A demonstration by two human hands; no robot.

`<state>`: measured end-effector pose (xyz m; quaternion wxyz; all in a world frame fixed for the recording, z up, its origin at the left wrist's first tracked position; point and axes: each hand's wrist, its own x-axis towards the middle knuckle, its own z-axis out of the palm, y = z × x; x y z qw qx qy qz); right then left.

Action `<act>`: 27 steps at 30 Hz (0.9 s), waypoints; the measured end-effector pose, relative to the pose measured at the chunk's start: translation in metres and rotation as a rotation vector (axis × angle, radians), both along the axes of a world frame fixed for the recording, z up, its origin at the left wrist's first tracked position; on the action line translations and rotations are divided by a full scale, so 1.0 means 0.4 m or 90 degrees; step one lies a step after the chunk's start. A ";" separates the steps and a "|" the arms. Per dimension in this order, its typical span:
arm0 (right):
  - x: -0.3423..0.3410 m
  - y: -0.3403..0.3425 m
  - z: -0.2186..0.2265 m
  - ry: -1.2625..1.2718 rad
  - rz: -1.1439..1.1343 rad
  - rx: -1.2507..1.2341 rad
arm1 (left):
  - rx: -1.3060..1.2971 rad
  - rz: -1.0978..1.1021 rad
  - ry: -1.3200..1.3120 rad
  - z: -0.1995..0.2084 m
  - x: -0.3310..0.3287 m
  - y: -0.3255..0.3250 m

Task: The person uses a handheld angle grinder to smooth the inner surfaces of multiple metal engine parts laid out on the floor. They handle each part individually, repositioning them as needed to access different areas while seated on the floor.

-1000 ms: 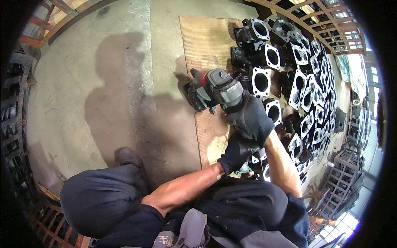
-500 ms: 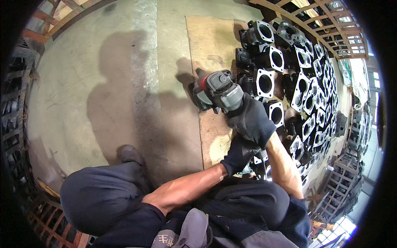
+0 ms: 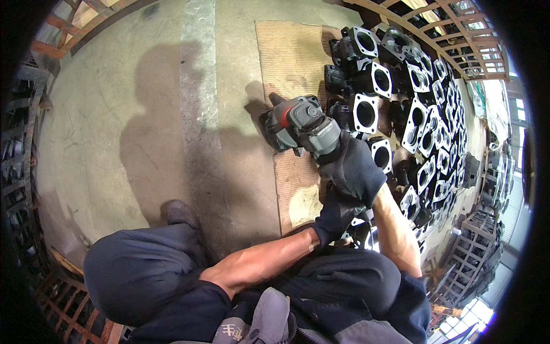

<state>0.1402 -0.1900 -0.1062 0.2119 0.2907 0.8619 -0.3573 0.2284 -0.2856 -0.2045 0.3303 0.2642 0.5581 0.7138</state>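
Observation:
Gripped in my right hand (image 3: 356, 172) is a grey and black power tool (image 3: 315, 127) with a red band; its exact kind is unclear. The dark glove is closed round the tool's rear end. My left hand (image 3: 338, 217), gloved too, lies just below and partly behind the right wrist. Its fingers are hidden, so what it touches does not show. The tool's front end is over a dark part (image 3: 275, 135) at the cardboard's left edge, where the two are hard to tell apart. Black castings with bright, holed flanges (image 3: 374, 114) stand right beside the tool.
Ribbed cardboard (image 3: 286, 63) lies under the nearest castings. Many more castings (image 3: 425, 132) fill the right side in rows. Slatted crates (image 3: 467, 43) stand at the far right, and further racks (image 3: 23, 160) along the left. My shoe (image 3: 180, 212) rests on the concrete floor (image 3: 97, 143).
Both gloved hands have shifted very slightly right and down, and the tool's rear end with them. The right hand keeps its grip. The view has moved a little.

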 end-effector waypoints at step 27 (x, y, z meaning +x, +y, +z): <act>0.026 -0.018 0.018 -0.001 0.009 0.014 | -0.025 0.017 -0.123 0.040 0.023 -0.017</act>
